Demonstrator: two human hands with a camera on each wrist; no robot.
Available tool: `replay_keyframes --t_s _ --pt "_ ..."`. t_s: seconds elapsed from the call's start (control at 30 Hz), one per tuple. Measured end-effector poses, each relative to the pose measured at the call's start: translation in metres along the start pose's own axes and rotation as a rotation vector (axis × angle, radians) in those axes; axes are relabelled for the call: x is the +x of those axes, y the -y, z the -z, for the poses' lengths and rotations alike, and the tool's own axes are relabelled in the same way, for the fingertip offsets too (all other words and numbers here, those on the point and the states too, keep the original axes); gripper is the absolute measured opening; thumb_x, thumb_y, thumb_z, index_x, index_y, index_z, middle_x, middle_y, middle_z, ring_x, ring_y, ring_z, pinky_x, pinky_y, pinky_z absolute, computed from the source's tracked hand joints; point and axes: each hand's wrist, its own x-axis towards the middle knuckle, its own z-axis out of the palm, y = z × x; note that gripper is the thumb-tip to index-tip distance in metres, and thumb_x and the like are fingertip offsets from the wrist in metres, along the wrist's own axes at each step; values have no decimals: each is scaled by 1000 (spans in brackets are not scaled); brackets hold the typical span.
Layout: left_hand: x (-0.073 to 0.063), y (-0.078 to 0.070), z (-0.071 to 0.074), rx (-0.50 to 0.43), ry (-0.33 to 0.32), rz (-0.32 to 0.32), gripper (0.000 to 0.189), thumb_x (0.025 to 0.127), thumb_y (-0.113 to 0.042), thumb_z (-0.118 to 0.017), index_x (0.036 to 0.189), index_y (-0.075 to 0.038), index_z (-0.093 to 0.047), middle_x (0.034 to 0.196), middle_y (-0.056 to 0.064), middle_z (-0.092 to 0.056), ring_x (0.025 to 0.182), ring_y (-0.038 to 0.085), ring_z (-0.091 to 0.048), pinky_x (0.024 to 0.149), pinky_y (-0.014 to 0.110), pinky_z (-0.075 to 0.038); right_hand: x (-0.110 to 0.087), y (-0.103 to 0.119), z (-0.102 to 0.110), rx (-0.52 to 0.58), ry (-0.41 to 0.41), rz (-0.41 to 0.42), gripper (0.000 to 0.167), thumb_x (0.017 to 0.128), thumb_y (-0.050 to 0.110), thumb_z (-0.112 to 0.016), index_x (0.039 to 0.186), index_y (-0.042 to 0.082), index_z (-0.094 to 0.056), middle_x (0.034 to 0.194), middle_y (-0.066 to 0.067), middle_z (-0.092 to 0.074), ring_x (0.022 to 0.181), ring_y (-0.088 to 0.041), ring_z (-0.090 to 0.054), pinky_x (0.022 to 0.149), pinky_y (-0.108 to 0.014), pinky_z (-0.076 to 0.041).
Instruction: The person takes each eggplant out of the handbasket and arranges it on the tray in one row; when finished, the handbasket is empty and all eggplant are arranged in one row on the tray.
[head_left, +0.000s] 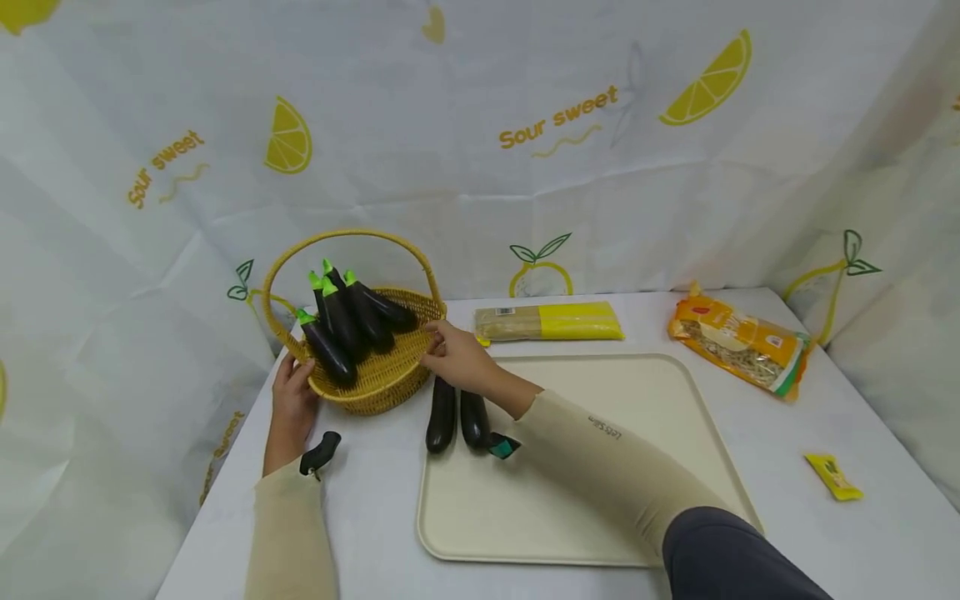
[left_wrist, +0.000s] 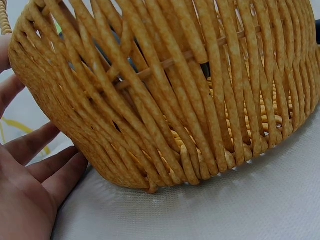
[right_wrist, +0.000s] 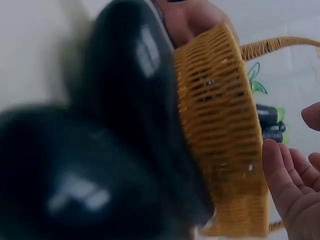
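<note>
A yellow wicker basket (head_left: pixel 386 392) with a tall hoop handle stands at the back left, holding several dark eggplants (head_left: pixel 341 321) with bright green stems. At its left end my left hand (head_left: pixel 295 396) grips the basket, thumb by the rim and fingers along the outer weave (left_wrist: pixel 135 100). My right hand (head_left: pixel 461 358) is at the right end near the handle's base. In the right wrist view its fingertips (right_wrist: pixel 274 150) are right at the rim, with the thumb held apart. Below that hand, two more eggplants (head_left: pixel 441 417) lie side by side over the tray's left edge.
A large cream tray (head_left: pixel 600 542) fills the middle of the table. Behind it lies a yellow packet of noodles (head_left: pixel 551 322). An orange food bag (head_left: pixel 738 342) is at the back right, with a small yellow packet (head_left: pixel 834 477) nearer. A printed white curtain (head_left: pixel 465 125) hangs behind.
</note>
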Motion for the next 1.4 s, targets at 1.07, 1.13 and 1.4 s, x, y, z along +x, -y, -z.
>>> replay_keyframes --t_s 1.07,1.13,1.4 --pt "2 1 -4 -12 -10 -25 56 96 -19 -63 147 -22 -41 144 5 -43 130 19 -40 110 39 -29 116 60 -111 -336 137 -117 67 96 26 -63 153 16 -28 143 0 -49 125 -13 -50 98 -29 -43" --pt "2 2 -4 -15 -13 -24 56 96 -18 -63 147 -21 -41 144 5 -43 129 19 -41 109 39 -30 116 60 -114 -374 139 -117 68 96 26 -63 153 14 -29 144 -1 -47 126 -14 -50 98 -28 -42" --pt "3 1 -2 1 -20 -34 52 98 -18 -60 146 -22 -42 145 5 -42 128 20 -42 107 38 -34 115 58 -124 -364 86 -131 67 92 30 -68 149 15 -36 138 -4 -50 119 -14 -53 95 -29 -45"
